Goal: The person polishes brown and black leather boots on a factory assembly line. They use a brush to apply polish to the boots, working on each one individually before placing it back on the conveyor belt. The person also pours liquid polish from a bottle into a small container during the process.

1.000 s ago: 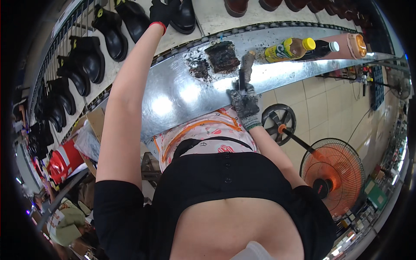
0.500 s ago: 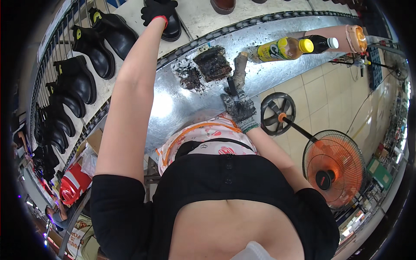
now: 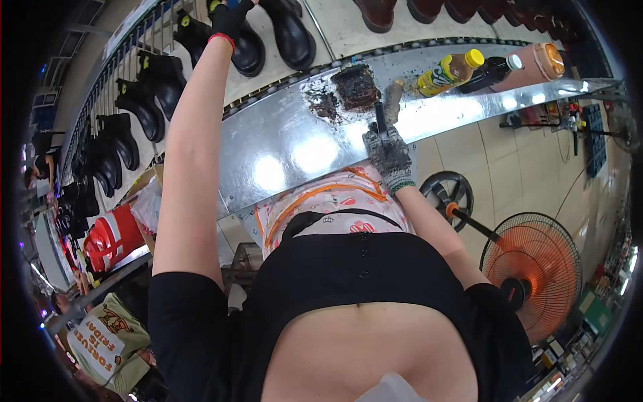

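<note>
Stood along the far desk point(image 3: 281, 154) edge: yellow-capped bottle point(image 3: 450, 72), dark bottle point(image 3: 491, 72), orange-lidded jar point(image 3: 536, 63). Down on the tiled floor point(image 3: 529, 167), an orange fan point(image 3: 532, 268); a red container point(image 3: 110, 236) left.

Left arm stretched straight up and away from the body, bare from the short black sleeve to the wrist, ending in a black-gloved left hand point(image 3: 230, 19) with a red cuff, its fingers partly cut off by the frame's top edge. Right arm bent at the elbow and angled forward, the right hand point(image 3: 387, 151) in a soiled grey knit glove with a green-striped cuff, fingers curled into a closed grip
</note>
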A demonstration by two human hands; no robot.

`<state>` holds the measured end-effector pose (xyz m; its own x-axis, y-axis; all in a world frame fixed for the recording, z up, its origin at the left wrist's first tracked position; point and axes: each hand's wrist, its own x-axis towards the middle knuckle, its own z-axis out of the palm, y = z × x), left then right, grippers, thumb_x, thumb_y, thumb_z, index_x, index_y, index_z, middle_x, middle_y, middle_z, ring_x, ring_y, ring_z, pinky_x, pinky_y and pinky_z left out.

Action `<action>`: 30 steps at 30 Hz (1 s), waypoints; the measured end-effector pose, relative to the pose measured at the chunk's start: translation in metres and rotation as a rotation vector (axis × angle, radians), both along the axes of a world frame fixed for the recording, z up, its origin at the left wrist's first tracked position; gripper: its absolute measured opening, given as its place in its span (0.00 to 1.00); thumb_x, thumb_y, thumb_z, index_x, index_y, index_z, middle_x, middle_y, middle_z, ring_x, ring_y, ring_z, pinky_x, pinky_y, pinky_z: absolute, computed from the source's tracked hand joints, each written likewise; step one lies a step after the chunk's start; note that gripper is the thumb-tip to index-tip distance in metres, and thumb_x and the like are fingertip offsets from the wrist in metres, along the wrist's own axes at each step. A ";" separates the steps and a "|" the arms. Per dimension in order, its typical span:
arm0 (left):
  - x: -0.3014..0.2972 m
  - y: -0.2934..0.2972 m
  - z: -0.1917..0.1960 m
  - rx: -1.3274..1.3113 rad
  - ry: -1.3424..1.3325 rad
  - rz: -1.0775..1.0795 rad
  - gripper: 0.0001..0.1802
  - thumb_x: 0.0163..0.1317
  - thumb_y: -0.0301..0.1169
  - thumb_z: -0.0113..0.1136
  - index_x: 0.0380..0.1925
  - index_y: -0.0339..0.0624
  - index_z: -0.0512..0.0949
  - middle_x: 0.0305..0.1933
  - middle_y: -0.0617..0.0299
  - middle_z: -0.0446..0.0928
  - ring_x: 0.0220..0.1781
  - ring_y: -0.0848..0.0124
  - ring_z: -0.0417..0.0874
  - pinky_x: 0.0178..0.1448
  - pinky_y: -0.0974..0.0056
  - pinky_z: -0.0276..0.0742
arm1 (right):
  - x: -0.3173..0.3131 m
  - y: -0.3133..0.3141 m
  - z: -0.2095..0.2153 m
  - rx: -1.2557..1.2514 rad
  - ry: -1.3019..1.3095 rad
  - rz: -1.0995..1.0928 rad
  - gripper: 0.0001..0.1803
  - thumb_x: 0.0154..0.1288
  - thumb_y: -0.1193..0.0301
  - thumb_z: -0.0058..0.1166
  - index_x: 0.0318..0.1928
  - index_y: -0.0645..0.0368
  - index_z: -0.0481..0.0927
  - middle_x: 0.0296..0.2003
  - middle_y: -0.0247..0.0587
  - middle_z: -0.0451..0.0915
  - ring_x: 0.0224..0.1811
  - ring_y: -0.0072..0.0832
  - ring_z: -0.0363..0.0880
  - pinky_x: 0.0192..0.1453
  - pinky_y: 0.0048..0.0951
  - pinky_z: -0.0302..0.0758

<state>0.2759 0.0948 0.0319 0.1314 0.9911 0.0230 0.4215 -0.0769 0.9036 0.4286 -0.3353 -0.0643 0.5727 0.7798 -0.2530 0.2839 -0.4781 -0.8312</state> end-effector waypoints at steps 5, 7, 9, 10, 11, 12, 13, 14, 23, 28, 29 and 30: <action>-0.012 -0.008 -0.003 -0.177 -0.018 0.070 0.15 0.50 0.39 0.64 0.36 0.45 0.78 0.29 0.64 0.77 0.29 0.72 0.76 0.36 0.69 0.69 | -0.002 0.004 0.004 -0.001 -0.072 0.014 0.21 0.58 0.55 0.56 0.45 0.57 0.78 0.38 0.53 0.80 0.42 0.49 0.79 0.46 0.42 0.73; -0.026 -0.012 -0.044 -0.045 0.024 0.003 0.15 0.51 0.44 0.61 0.29 0.44 0.79 0.23 0.60 0.76 0.29 0.68 0.77 0.39 0.64 0.71 | -0.005 0.006 0.000 0.021 -0.016 0.021 0.21 0.58 0.55 0.56 0.44 0.57 0.78 0.38 0.53 0.81 0.42 0.48 0.79 0.46 0.42 0.73; 0.008 -0.039 -0.066 -0.153 -0.250 -0.027 0.15 0.56 0.43 0.54 0.24 0.43 0.79 0.18 0.56 0.76 0.29 0.66 0.80 0.39 0.62 0.73 | -0.002 0.003 -0.006 0.023 -0.073 0.026 0.22 0.59 0.53 0.53 0.44 0.57 0.78 0.36 0.54 0.80 0.40 0.49 0.79 0.45 0.43 0.74; 0.007 -0.042 -0.071 -0.121 -0.145 -0.057 0.15 0.57 0.42 0.53 0.25 0.43 0.79 0.20 0.55 0.77 0.30 0.64 0.80 0.39 0.60 0.74 | -0.002 0.004 -0.006 -0.015 -0.122 0.062 0.21 0.60 0.53 0.52 0.45 0.57 0.78 0.36 0.54 0.80 0.40 0.49 0.79 0.45 0.43 0.74; 0.008 -0.044 -0.080 -0.095 -0.041 -0.090 0.14 0.58 0.42 0.52 0.26 0.44 0.79 0.22 0.53 0.78 0.30 0.62 0.81 0.40 0.59 0.74 | -0.002 0.003 -0.009 -0.060 -0.173 0.094 0.21 0.61 0.53 0.51 0.45 0.57 0.78 0.36 0.54 0.79 0.39 0.49 0.79 0.45 0.44 0.74; 0.021 -0.047 -0.079 0.356 0.387 -0.146 0.15 0.58 0.43 0.53 0.33 0.43 0.78 0.26 0.53 0.79 0.31 0.59 0.81 0.41 0.59 0.75 | -0.001 0.001 -0.027 0.047 -0.214 0.144 0.21 0.63 0.54 0.48 0.47 0.56 0.78 0.36 0.54 0.78 0.38 0.49 0.79 0.44 0.46 0.74; 0.034 -0.056 -0.081 0.810 0.813 -0.184 0.18 0.57 0.45 0.54 0.39 0.43 0.77 0.30 0.52 0.80 0.32 0.57 0.81 0.43 0.58 0.76 | 0.000 0.001 -0.025 0.026 -0.232 0.151 0.21 0.63 0.54 0.48 0.47 0.56 0.78 0.36 0.54 0.78 0.37 0.48 0.79 0.44 0.45 0.74; 0.062 -0.081 -0.066 0.455 0.551 -0.002 0.19 0.56 0.46 0.56 0.43 0.47 0.77 0.40 0.49 0.79 0.41 0.52 0.80 0.48 0.54 0.75 | 0.000 0.000 -0.015 -0.004 -0.251 0.144 0.20 0.63 0.55 0.48 0.48 0.55 0.78 0.37 0.54 0.78 0.37 0.48 0.79 0.43 0.45 0.74; 0.179 -0.086 -0.071 0.700 0.887 -0.344 0.43 0.45 0.53 0.66 0.60 0.48 0.65 0.61 0.47 0.64 0.65 0.51 0.62 0.67 0.45 0.55 | -0.006 -0.001 -0.005 0.141 -0.109 0.068 0.20 0.61 0.59 0.53 0.50 0.55 0.78 0.41 0.49 0.80 0.40 0.43 0.80 0.43 0.40 0.76; 0.197 -0.062 -0.069 0.571 1.081 -0.342 0.50 0.43 0.52 0.68 0.65 0.50 0.57 0.65 0.43 0.60 0.69 0.47 0.57 0.66 0.35 0.50 | -0.005 -0.002 -0.002 0.061 -0.167 0.119 0.20 0.62 0.58 0.52 0.50 0.56 0.77 0.40 0.49 0.80 0.38 0.44 0.80 0.40 0.42 0.76; 0.198 -0.055 -0.067 0.536 1.074 -0.320 0.49 0.42 0.51 0.68 0.65 0.50 0.58 0.65 0.43 0.60 0.69 0.45 0.57 0.67 0.35 0.49 | -0.003 -0.002 0.002 0.012 -0.193 0.139 0.20 0.62 0.58 0.53 0.50 0.55 0.77 0.40 0.49 0.80 0.38 0.44 0.80 0.40 0.43 0.76; 0.196 -0.049 -0.066 0.508 1.072 -0.302 0.49 0.42 0.51 0.68 0.64 0.50 0.58 0.65 0.43 0.60 0.69 0.44 0.57 0.67 0.35 0.48 | -0.003 -0.002 0.002 -0.032 -0.152 0.146 0.26 0.58 0.62 0.59 0.57 0.55 0.72 0.40 0.41 0.83 0.42 0.37 0.81 0.46 0.35 0.74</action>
<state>0.4715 0.0458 -0.0337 0.5447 0.8274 0.1370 0.8380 -0.5433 -0.0510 0.4257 -0.3372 -0.0618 0.4874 0.8504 -0.1981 0.4730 -0.4478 -0.7588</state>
